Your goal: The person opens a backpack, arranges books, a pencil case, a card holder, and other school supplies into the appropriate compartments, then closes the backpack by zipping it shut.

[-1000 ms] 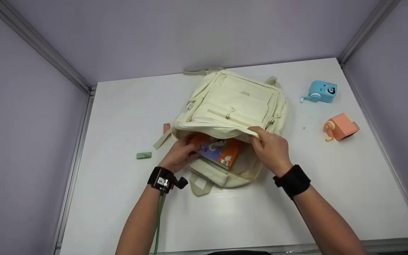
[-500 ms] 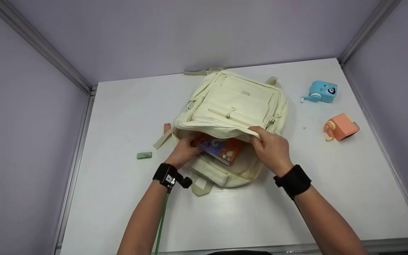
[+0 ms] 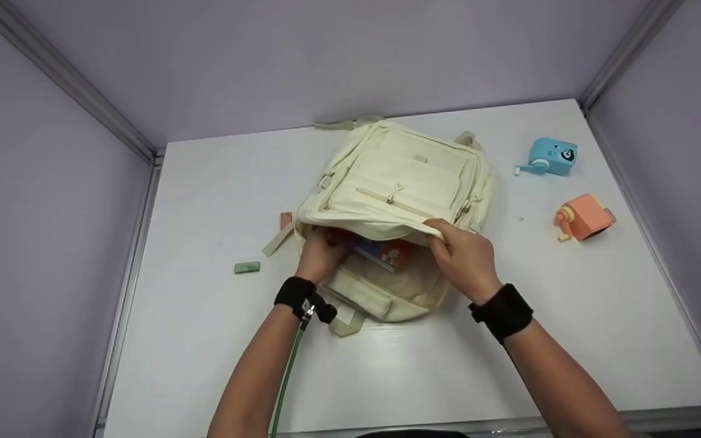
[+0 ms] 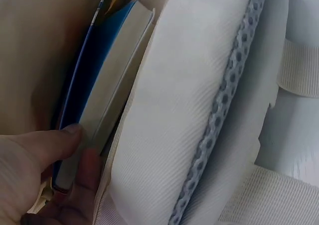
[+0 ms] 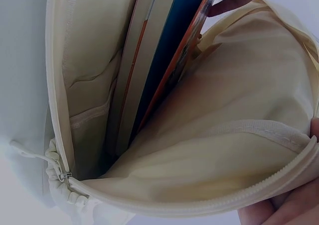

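A cream backpack (image 3: 411,176) lies on the table, its zipped mouth facing me. My right hand (image 3: 465,258) pinches the upper edge of the mouth and holds it raised; the right wrist view shows its fingers at the zipper rim (image 5: 249,202). Reaching in at the left side, my left hand (image 3: 321,255) grips an orange and purple book (image 3: 381,252). In the left wrist view the thumb lies on the book's page edge (image 4: 112,75). A second book (image 5: 130,65) stands against it inside the bag. The far ends of both books are hidden in the bag.
A blue crank pencil sharpener (image 3: 551,157) and an orange one (image 3: 586,217) stand at the right. A small green block (image 3: 247,267) lies left of the bag, and a small reddish one (image 3: 286,220) sits beside its strap (image 3: 279,240). Walls border the white table (image 3: 204,182).
My left hand has moved forward and deeper into the backpack, and the book has slid further in with it, showing less of its cover. The right hand keeps its hold on the edge.
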`<state>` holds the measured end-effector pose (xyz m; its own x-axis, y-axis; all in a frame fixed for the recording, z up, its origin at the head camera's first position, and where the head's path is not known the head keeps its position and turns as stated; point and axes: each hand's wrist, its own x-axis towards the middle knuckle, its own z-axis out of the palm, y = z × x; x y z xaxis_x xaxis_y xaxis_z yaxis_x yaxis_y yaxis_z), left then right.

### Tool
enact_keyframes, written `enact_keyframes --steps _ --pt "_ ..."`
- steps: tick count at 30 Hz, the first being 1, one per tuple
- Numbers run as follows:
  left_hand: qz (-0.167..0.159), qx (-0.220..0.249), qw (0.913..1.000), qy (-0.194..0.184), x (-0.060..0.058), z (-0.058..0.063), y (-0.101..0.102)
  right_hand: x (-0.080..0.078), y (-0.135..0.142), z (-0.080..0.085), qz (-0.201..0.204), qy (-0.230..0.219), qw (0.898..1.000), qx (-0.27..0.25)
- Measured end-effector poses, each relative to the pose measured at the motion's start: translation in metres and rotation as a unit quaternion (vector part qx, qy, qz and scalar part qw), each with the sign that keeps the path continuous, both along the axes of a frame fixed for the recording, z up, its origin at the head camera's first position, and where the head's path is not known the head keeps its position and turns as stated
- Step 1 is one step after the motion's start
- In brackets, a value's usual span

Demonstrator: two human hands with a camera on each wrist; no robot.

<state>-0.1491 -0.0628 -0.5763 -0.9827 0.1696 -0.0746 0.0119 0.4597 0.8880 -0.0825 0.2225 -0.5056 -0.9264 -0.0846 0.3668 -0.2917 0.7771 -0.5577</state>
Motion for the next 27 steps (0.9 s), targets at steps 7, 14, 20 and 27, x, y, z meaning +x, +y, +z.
enact_keyframes --steps 7,14,20,27 --pt "0.009 0.0 1.0 -0.003 0.003 -0.003 0.002 0.001 0.0 -0.002 -0.002 -0.005 1.0 -0.001" --pt "-0.01 -0.088 0.9959 0.016 0.019 0.009 -0.021 0.005 0.0 -0.008 0.012 0.001 1.0 0.005" --pt "0.094 -0.098 0.9906 0.011 0.021 0.024 -0.053 0.014 -0.003 -0.019 0.022 0.0 1.0 0.02" --pt "-0.115 -0.142 0.9723 0.146 0.026 0.041 -0.056 0.027 -0.011 -0.039 0.05 -0.004 0.998 0.027"
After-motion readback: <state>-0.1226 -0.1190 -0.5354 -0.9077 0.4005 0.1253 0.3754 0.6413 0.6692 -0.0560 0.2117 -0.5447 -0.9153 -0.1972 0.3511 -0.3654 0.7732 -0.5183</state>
